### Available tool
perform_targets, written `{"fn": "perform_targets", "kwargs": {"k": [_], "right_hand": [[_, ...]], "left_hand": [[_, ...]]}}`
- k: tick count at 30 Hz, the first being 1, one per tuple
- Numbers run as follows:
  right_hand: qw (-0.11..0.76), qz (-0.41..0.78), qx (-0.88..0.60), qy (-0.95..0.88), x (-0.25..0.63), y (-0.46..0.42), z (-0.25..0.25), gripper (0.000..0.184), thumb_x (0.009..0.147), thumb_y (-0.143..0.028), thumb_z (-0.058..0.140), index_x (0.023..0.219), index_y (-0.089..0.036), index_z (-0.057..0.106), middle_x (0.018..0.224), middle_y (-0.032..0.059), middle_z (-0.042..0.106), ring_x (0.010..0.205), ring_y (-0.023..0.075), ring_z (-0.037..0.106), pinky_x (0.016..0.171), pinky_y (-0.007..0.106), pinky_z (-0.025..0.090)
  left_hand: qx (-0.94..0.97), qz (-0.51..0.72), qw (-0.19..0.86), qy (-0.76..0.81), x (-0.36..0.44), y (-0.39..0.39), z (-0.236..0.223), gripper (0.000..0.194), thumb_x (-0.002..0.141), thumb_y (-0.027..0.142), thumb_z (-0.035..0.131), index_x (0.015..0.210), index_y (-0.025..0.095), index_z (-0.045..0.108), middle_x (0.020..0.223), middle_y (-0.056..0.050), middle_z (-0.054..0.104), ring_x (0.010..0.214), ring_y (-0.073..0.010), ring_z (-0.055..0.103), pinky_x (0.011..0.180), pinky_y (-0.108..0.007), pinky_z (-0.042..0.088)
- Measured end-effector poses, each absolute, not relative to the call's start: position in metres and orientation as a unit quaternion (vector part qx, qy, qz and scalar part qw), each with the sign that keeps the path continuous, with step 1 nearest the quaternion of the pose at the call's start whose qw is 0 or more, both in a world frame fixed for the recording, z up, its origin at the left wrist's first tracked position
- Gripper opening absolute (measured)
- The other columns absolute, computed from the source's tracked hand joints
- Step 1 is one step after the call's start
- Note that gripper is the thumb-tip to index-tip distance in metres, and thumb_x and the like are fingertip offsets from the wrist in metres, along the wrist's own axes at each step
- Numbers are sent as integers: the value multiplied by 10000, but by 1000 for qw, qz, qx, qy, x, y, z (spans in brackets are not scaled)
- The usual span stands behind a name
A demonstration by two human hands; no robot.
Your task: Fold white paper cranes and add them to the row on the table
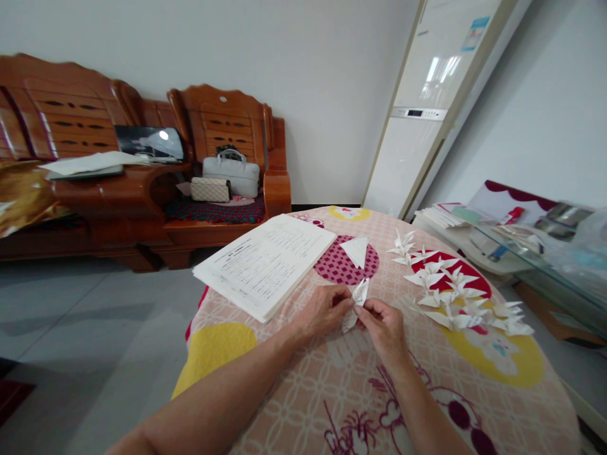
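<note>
Between my two hands is a small folded piece of white paper [360, 292], with narrow points showing above and below the fingers. My left hand [327, 308] pinches it from the left side, thumb and forefinger together. My right hand [383, 323] grips it from the right, thumb on top. Just beyond, a folded paper triangle [356, 251] lies on the tablecloth. To the right stand several white paper cranes [443, 278] in loose rows. A thick stack of printed sheets [270, 262] lies to the left of my hands.
A patterned cloth [303, 392] covers the round table. At the right, a glass-topped side table [531, 262] holds papers and plastic bags. Behind at the left are wooden chairs [222, 120] with a grey handbag [232, 174]. A tall white air conditioner [417, 114] stands by the wall.
</note>
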State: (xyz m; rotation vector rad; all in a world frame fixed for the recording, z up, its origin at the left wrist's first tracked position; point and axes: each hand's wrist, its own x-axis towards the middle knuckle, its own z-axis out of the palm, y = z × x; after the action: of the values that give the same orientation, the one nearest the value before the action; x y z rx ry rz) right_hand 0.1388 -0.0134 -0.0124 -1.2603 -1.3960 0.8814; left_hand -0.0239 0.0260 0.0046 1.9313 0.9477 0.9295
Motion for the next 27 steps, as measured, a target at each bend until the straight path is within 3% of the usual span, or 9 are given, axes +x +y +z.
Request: {"fn": "perform_targets", "kwargs": {"k": [5,11,18,27], "right_hand": [[529,334,-536,-567,139,-14,-13,232,759,-369,666,663,-159,649,521,-34,535,504,112,471,495,219,353],[545,418,-503,-525,138,-17,-9,214,735,-358,696,649,-167,653,527,-23,594,503,123,515,506,224,398],[558,486,-480,-471,131,-19,-6,189,698,-343,727,645,-170,669,519,-11,630,476,126,535,494,232,425],[560,498,-496,-438,130,-19,-8,228,687,-371,737,652,-156,668,513,2,622,469,127,538,480,232,428]], "left_hand": [[735,397,430,341,-23,30,-4,203,848,286,543,748,123,608,642,13,527,601,-95,444,546,-209,298],[668,412,550,286,-22,32,-5,300,799,401,631,731,111,600,652,-5,546,598,-99,476,567,-211,353],[600,435,595,312,-20,29,-3,297,728,371,698,647,127,550,587,14,525,531,-86,469,519,-202,347],[647,435,529,335,-20,27,-2,254,773,342,656,681,115,587,621,4,545,557,-84,474,514,-192,344]]}}
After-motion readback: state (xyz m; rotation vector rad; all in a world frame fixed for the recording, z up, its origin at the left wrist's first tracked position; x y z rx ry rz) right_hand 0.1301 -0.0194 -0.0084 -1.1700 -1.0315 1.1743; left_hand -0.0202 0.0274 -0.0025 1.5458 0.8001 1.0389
